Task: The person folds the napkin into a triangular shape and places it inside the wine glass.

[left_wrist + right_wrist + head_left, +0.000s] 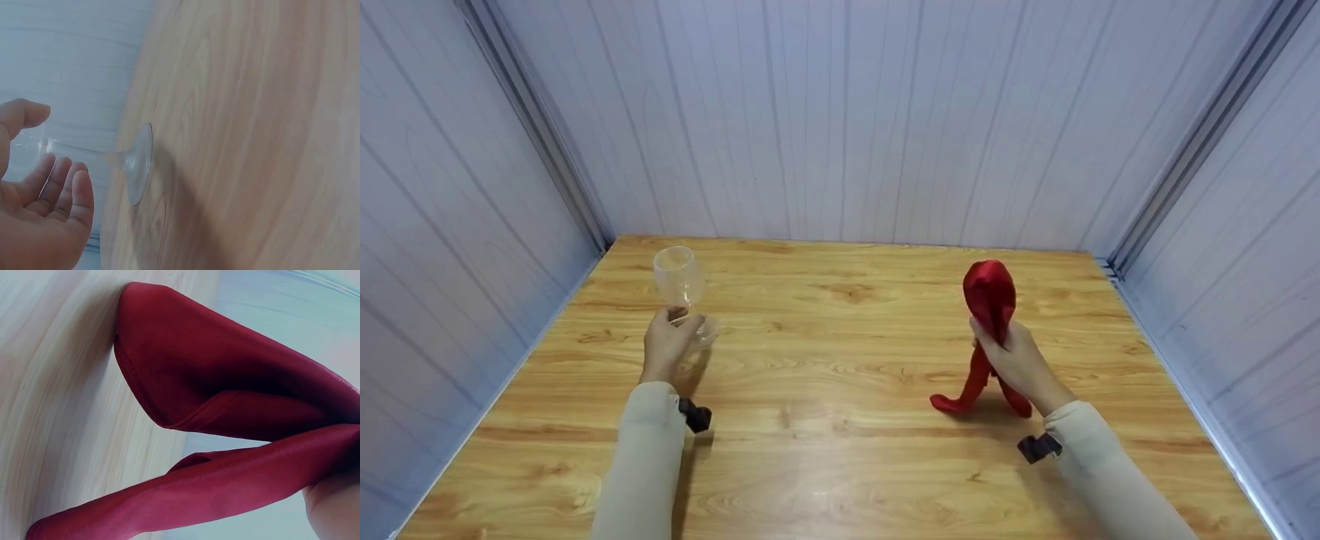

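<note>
A clear wine glass [678,279] appears to stand upright on the table at the left, its foot [140,163] beside its shadow. My left hand [667,346] is at its stem and lower bowl. In the left wrist view the thumb and loosely bent fingers lie either side of the glass with a gap between them; whether they touch it is hard to tell. At the right, my right hand [1021,364] grips a red satiny cloth [988,292] around its middle. The cloth's top bunches above the fist, and two ends [169,349] hang down onto the table.
The wood-grain table [840,420] is enclosed by pale panel walls [840,120] behind and on both sides. Dark wrist devices [695,415] sit at both light sleeves. A wide stretch of tabletop lies between the glass and the cloth.
</note>
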`<state>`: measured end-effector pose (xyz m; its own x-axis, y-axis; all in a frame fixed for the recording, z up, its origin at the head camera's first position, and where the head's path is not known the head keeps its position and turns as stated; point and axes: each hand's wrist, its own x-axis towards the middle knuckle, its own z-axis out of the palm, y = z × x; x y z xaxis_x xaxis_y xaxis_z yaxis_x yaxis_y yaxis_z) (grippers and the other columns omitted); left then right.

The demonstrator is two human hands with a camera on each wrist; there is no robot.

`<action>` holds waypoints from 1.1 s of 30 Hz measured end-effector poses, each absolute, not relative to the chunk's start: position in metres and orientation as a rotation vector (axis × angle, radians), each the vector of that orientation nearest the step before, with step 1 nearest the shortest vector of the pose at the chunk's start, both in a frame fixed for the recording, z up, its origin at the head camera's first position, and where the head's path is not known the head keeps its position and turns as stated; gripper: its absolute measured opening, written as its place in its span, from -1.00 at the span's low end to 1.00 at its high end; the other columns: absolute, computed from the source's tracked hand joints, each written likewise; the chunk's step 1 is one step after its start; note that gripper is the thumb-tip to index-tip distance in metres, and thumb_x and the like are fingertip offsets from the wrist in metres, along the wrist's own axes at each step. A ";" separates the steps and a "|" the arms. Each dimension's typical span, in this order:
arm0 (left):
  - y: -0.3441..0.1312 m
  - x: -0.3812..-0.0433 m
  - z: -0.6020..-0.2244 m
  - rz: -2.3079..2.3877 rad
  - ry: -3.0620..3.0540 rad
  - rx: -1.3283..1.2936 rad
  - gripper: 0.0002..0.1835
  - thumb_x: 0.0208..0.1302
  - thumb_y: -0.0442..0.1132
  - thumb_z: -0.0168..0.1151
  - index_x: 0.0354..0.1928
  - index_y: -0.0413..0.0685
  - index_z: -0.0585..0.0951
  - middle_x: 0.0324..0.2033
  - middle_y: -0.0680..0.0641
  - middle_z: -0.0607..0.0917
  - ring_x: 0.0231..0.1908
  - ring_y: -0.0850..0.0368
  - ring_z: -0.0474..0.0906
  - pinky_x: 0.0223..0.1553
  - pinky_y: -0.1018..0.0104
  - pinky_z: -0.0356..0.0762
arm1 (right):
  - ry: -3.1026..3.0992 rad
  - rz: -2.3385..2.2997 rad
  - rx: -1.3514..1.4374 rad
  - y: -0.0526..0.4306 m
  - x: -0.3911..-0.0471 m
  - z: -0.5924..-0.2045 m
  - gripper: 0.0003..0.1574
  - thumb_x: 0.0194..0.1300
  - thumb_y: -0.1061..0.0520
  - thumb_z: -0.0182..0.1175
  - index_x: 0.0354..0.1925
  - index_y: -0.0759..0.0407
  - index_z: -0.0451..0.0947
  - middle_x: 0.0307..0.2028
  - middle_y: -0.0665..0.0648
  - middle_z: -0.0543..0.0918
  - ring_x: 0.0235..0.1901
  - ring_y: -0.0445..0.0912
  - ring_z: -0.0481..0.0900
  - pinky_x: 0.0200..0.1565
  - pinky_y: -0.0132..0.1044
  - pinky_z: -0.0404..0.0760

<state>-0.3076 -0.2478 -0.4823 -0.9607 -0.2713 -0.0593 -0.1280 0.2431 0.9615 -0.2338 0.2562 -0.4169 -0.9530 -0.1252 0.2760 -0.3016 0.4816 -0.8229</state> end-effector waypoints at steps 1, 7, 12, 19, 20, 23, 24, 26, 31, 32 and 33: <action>-0.248 -0.308 -0.482 -1.846 -2.373 0.385 -0.33 0.40 -0.17 0.21 0.42 -0.33 0.24 0.37 -0.28 0.34 0.33 -0.16 0.31 0.24 0.07 0.39 | -2.545 1.464 0.369 0.257 -0.234 -0.417 -0.66 0.55 0.12 0.06 -0.31 0.39 0.48 -0.43 0.35 0.56 -0.56 0.20 0.50 -0.54 -0.28 0.49; -0.249 -0.313 -0.477 -1.978 -2.353 0.392 -0.27 0.43 -0.10 0.17 0.48 -0.32 0.18 0.40 -0.32 0.29 0.35 -0.20 0.29 0.30 -0.01 0.32 | -2.555 1.445 0.342 0.263 -0.232 -0.416 -0.66 0.55 0.12 0.05 -0.30 0.37 0.47 -0.42 0.35 0.56 -0.57 0.11 0.50 -0.53 -0.28 0.51; -0.251 -0.316 -0.477 -2.086 -2.319 0.441 -0.31 0.45 -0.13 0.17 0.47 -0.32 0.21 0.40 -0.32 0.28 0.34 -0.22 0.29 0.29 -0.01 0.33 | -2.552 1.458 0.317 0.266 -0.231 -0.415 -0.64 0.54 0.11 0.07 -0.29 0.42 0.48 -0.43 0.32 0.56 -0.58 0.15 0.50 -0.55 -0.28 0.51; -0.252 -0.318 -0.480 -2.084 -2.295 0.472 -0.41 0.46 -0.14 0.17 0.40 -0.29 0.34 0.35 -0.25 0.33 0.31 -0.18 0.32 0.27 0.03 0.38 | -2.567 1.430 0.305 0.272 -0.235 -0.422 -0.66 0.56 0.11 0.05 -0.28 0.38 0.46 -0.42 0.28 0.55 -0.58 0.11 0.50 -0.55 -0.27 0.52; -0.252 -0.319 -0.481 -2.075 -2.296 0.472 -0.43 0.47 -0.13 0.17 0.38 -0.28 0.36 0.34 -0.25 0.34 0.31 -0.17 0.32 0.27 0.03 0.36 | -2.565 1.427 0.306 0.275 -0.238 -0.426 -0.66 0.56 0.10 0.05 -0.28 0.37 0.47 -0.42 0.27 0.55 -0.59 0.10 0.50 -0.56 -0.26 0.52; -0.251 -0.319 -0.482 -2.067 -2.292 0.463 -0.44 0.48 -0.10 0.16 0.38 -0.25 0.38 0.34 -0.24 0.36 0.34 -0.16 0.29 0.29 0.03 0.33 | -2.562 1.415 0.306 0.281 -0.246 -0.439 -0.65 0.56 0.06 0.05 -0.26 0.34 0.47 -0.42 0.23 0.56 -0.60 0.06 0.50 -0.57 -0.25 0.52; -0.252 -0.319 -0.482 -2.059 -2.294 0.462 -0.44 0.48 -0.09 0.15 0.38 -0.24 0.38 0.34 -0.23 0.37 0.34 -0.15 0.29 0.29 0.03 0.33 | -2.560 1.415 0.303 0.284 -0.249 -0.444 -0.64 0.56 0.04 0.05 -0.26 0.33 0.48 -0.42 0.23 0.56 -0.60 0.05 0.50 -0.58 -0.25 0.52; -0.252 -0.319 -0.483 -2.049 -2.299 0.459 -0.42 0.49 -0.06 0.15 0.41 -0.22 0.37 0.36 -0.23 0.37 0.35 -0.13 0.28 0.30 0.03 0.32 | -2.557 1.419 0.300 0.287 -0.252 -0.449 -0.62 0.56 -0.01 0.05 -0.26 0.29 0.48 -0.42 0.21 0.56 -0.61 0.03 0.50 -0.58 -0.23 0.53; -0.254 -0.320 -0.484 -1.951 -2.346 0.488 -0.42 0.49 -0.03 0.13 0.41 -0.19 0.40 0.35 -0.22 0.42 0.32 -0.10 0.32 0.30 0.03 0.31 | -2.545 1.445 0.303 0.291 -0.253 -0.453 -0.56 0.55 -0.08 0.05 -0.27 0.27 0.47 -0.43 0.22 0.55 -0.61 0.04 0.51 -0.58 -0.20 0.55; -0.255 -0.320 -0.484 -1.931 -2.354 0.499 -0.43 0.49 -0.02 0.13 0.39 -0.18 0.41 0.33 -0.22 0.43 0.31 -0.09 0.33 0.30 0.03 0.30 | -2.547 1.444 0.305 0.291 -0.253 -0.453 -0.55 0.55 -0.09 0.05 -0.27 0.28 0.47 -0.42 0.23 0.55 -0.61 0.04 0.51 -0.58 -0.19 0.55; -0.255 -0.320 -0.484 -1.909 -2.363 0.509 -0.43 0.49 -0.01 0.14 0.39 -0.18 0.42 0.33 -0.22 0.44 0.30 -0.08 0.33 0.31 0.03 0.29 | -2.549 1.444 0.300 0.291 -0.253 -0.453 -0.54 0.55 -0.10 0.05 -0.26 0.29 0.47 -0.42 0.23 0.55 -0.61 0.05 0.52 -0.58 -0.19 0.56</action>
<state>-0.3198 -0.2552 -0.4842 -0.9437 -0.2910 -0.1576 -0.2152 0.1780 0.9602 -0.2526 0.2913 -0.4529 -0.9601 -0.0789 0.2684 -0.2708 0.5032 -0.8206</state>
